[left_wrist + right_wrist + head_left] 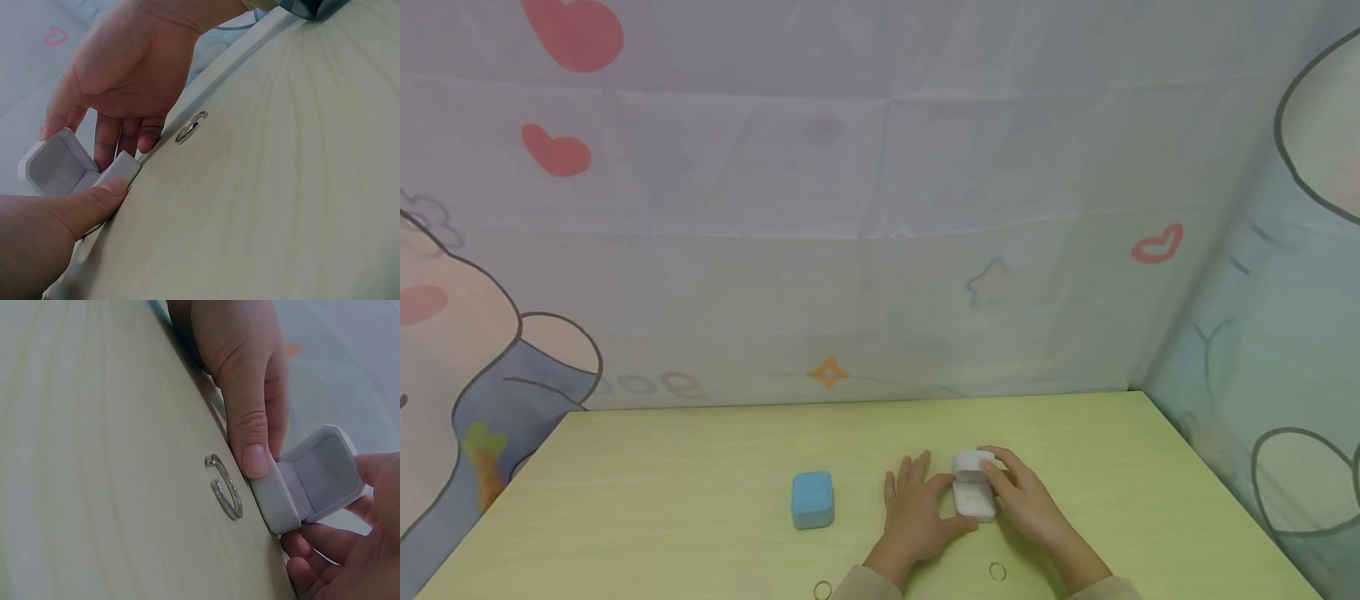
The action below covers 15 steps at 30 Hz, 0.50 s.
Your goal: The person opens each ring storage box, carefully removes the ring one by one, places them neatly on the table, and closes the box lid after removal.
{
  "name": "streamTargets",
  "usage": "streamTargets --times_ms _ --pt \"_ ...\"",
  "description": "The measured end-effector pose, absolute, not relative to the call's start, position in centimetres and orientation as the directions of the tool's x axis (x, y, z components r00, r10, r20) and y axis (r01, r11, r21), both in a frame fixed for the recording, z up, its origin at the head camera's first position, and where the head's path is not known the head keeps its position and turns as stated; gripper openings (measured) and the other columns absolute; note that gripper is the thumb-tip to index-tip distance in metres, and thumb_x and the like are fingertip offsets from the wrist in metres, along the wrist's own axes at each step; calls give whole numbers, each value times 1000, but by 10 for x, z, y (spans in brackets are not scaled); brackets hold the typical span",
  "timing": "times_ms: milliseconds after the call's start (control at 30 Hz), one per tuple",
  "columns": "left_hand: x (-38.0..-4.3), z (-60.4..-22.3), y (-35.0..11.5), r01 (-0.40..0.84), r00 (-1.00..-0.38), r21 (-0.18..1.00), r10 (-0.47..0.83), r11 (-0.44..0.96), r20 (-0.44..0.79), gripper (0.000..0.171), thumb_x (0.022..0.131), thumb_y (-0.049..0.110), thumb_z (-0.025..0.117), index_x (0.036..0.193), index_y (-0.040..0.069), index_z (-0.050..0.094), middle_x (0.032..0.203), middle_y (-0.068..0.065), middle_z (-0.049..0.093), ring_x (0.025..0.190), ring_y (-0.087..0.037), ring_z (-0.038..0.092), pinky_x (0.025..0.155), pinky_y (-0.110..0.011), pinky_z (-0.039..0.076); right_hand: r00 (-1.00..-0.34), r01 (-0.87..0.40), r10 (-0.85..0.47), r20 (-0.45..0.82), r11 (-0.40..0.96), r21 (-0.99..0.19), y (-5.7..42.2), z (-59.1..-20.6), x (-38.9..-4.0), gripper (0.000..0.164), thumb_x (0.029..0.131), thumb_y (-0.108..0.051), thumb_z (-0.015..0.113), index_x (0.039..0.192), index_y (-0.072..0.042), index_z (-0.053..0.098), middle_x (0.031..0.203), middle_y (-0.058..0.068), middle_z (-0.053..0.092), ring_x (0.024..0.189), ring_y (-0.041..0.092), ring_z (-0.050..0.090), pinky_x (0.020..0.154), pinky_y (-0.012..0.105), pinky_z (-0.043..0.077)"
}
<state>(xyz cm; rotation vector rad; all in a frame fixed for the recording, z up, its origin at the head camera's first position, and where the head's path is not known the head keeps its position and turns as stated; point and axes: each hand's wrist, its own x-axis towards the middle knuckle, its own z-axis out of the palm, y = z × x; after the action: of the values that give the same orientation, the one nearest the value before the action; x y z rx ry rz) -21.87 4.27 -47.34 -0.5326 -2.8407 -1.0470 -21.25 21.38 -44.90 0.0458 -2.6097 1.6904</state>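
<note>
A small white ring box (974, 504) stands on the table with its lid raised. My left hand (917, 518) holds the base, its thumb on the front edge, as the left wrist view also shows. From the right, my right hand (1032, 507) pinches the raised lid (331, 472) between thumb and fingers, while its other fingers are by the base. A silvery open-ended ring (236, 499) lies on the table in front of the box. Slits show faintly in the box's white cushion, and I see no ring there.
Left of my left hand sits a blue box (812, 500), its lid down. Another thin ring (816, 590) lies near the front edge of the pale yellow-green table (685, 500). A printed cloth (865, 208) hangs behind the table.
</note>
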Motion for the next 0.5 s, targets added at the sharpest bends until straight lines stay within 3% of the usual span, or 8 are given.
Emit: streamTargets --times_ms 500 --pt "-217 -473 42 338 -939 627 296 702 174 59 73 47 76 119 12 63 149 -17 35 140 -45 21 108 -69 11 -999 -43 -8 44 413 -910 214 -451 -212 41 99 -35 46 134 -12 48 119 23 62 99 29 66 89 49 50"
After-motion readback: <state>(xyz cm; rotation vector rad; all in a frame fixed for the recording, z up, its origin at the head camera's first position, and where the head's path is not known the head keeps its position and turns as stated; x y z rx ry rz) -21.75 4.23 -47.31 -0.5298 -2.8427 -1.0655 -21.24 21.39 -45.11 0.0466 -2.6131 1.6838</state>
